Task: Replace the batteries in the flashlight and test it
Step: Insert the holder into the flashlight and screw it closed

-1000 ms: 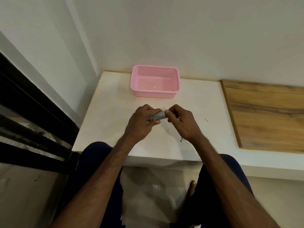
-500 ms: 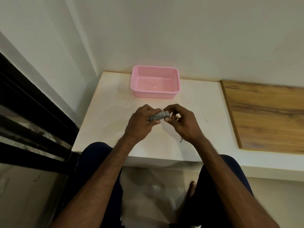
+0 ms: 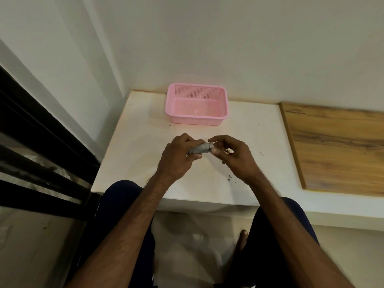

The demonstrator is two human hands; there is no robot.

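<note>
A small grey flashlight (image 3: 201,148) is held just above the white table (image 3: 141,142), lying roughly level with its wider end to the right. My left hand (image 3: 178,156) wraps its left part and hides that end. My right hand (image 3: 232,156) meets the right end, with the index finger above the rim and the thumb below it. Something small and dark (image 3: 228,151) shows between the curled fingers of my right hand; I cannot tell what it is. No loose batteries are visible.
An empty pink plastic basket (image 3: 225,104) stands at the back of the table against the wall. A wooden board (image 3: 336,146) lies to the right. Small dark specks (image 3: 230,178) sit near the table's front edge. Black bars (image 3: 41,142) run along the left.
My right hand has loosened at the flashlight's end, so more of the grey rim shows. Its index finger has lifted above the rim. My left hand has kept its hold.
</note>
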